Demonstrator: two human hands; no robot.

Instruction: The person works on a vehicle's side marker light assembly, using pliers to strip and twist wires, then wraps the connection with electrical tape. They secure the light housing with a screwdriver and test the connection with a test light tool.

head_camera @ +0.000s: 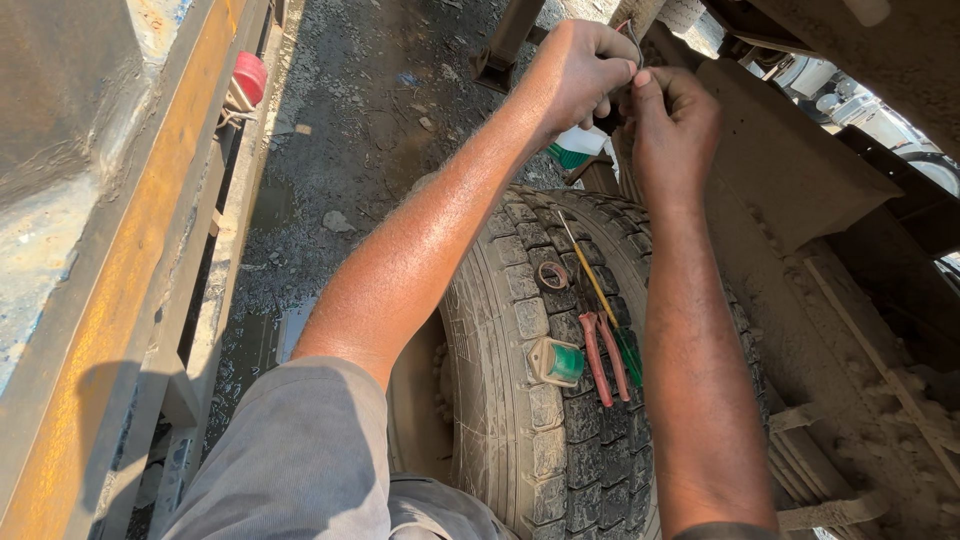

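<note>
My left hand (575,72) and my right hand (672,122) meet at the top of the view, fingers pinched together on thin wires (634,38) beside a dusty metal frame. Both hands are closed around the wires and a small dark part between them. Below my arms a dusty truck tyre (545,400) carries tools on its tread: red-handled pliers (603,358), a screwdriver with a yellow shaft and green handle (608,310), a small lamp with a green lens (556,361), and a roll of tape (552,275).
A yellow-edged truck side rail (110,300) runs down the left, with a red marker lamp (248,78) on it. Dark wet gravel ground (350,130) lies between rail and tyre. A dusty mudguard and chassis (800,160) fill the right. A white-and-green object (577,148) sits under my hands.
</note>
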